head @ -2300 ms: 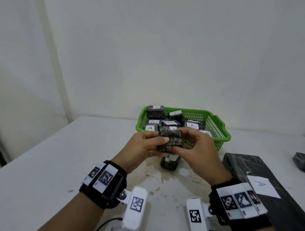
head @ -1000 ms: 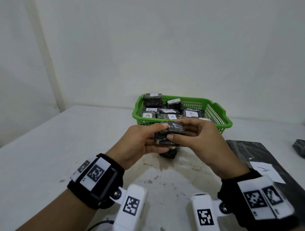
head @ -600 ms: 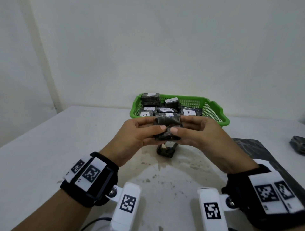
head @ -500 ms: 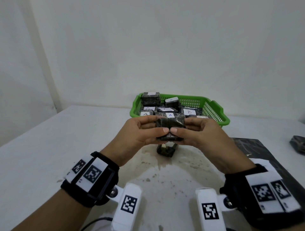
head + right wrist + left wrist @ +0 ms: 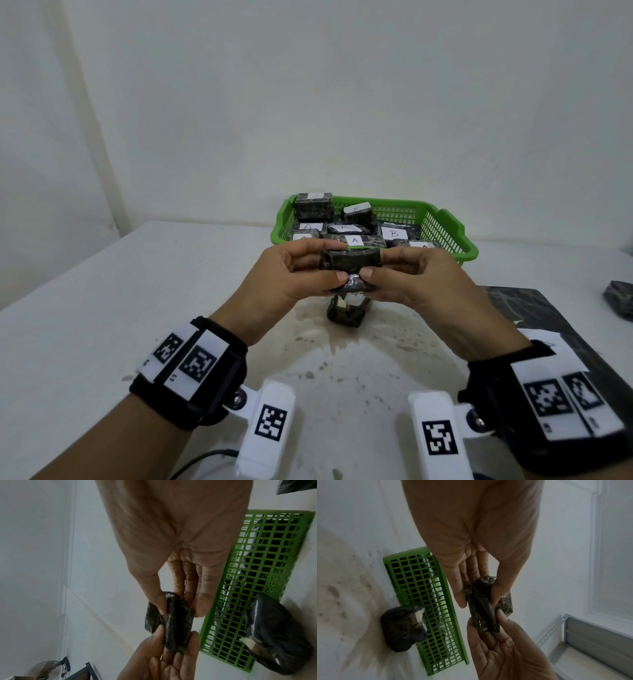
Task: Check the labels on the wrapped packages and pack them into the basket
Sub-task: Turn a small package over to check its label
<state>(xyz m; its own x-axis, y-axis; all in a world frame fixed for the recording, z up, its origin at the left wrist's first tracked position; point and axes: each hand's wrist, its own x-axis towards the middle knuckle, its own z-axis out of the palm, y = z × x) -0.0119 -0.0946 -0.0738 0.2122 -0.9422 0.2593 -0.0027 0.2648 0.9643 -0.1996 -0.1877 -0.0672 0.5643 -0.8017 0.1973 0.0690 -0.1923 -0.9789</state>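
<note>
Both hands hold one small dark wrapped package (image 5: 350, 261) in the air in front of the green basket (image 5: 448, 230). My left hand (image 5: 291, 274) pinches its left end between thumb and fingers; my right hand (image 5: 407, 275) pinches the right end. No label shows on the sides facing me. The same package (image 5: 485, 605) shows between both sets of fingers in the left wrist view, and again as a dark package (image 5: 173, 620) in the right wrist view. The basket holds several dark packages with white labels marked A or B. Another wrapped package (image 5: 347, 310) stands on the table below the hands.
A large flat dark package (image 5: 534, 329) with a white label lies on the table at the right. A further dark bundle (image 5: 620, 301) sits at the far right edge. The white table (image 5: 102, 308) is stained near the middle. A wall stands close behind the basket.
The hands have turned the held package over between them and raised it slightly toward the basket's front rim. The package on the table has stayed where it was.
</note>
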